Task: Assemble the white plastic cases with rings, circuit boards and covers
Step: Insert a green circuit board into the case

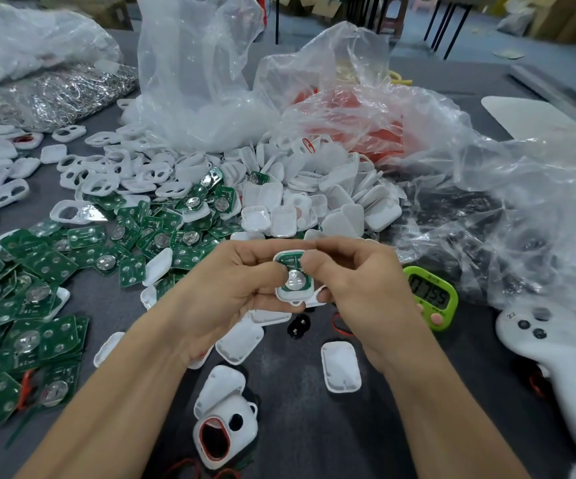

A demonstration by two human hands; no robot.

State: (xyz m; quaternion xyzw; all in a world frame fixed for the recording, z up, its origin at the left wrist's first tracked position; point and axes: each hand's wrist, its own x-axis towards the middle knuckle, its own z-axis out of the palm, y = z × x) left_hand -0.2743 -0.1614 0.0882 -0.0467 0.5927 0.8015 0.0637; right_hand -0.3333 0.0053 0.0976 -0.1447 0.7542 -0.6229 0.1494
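The left hand (231,280) and right hand (357,276) both pinch one white case (288,299); best press its circuit board (294,279) flat, evenly.

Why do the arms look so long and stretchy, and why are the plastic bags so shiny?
Head view: the wide-angle lens stretches the left forearm and right forearm toward the bottom corners. Head view: light glares white off the clear plastic bags. Head view: the right hand has fingertips on the white case that look slightly smeared.
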